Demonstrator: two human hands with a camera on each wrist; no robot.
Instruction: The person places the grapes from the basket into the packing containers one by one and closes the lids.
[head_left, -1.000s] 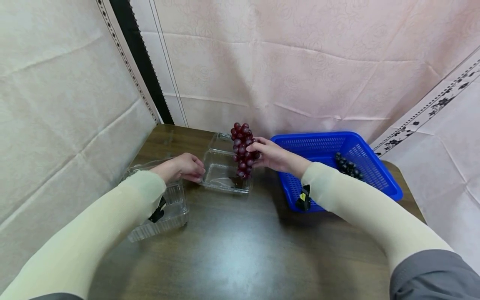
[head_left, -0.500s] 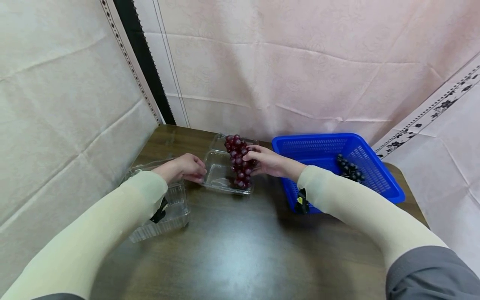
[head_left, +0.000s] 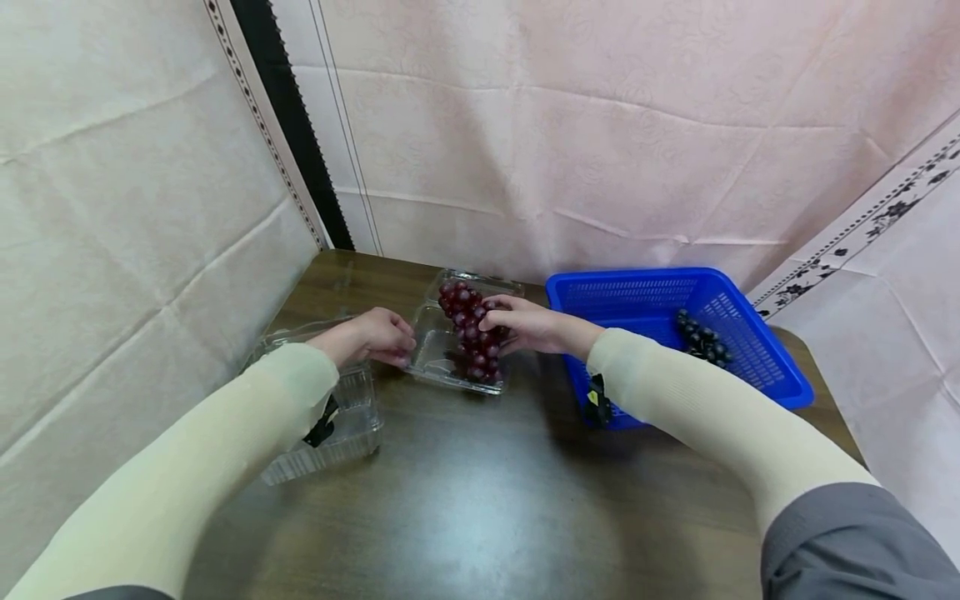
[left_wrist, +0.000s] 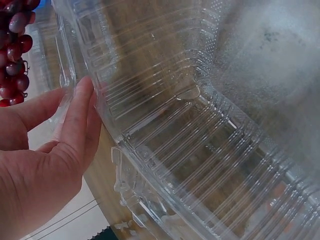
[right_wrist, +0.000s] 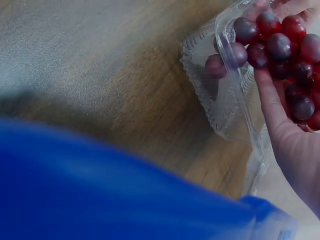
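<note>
From the head view, the right hand [head_left: 525,325] grips a bunch of red grapes [head_left: 468,329] inside the open clamshell box [head_left: 431,346]; the left hand [head_left: 371,336] pinches the box's near edge. Left wrist view: fingers [left_wrist: 80,120] lie nearly straight against the rim. Right wrist view: fingers [right_wrist: 272,100] curl round the grapes.

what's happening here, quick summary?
A person is lowering a bunch of red grapes into an open clear clamshell container on the wooden table. The right hand holds the bunch, whose lower end sits inside the tray. The left hand steadies the container's near left edge. A second clear container lies under the left forearm. To the right, a blue basket holds a bunch of dark grapes.
</note>
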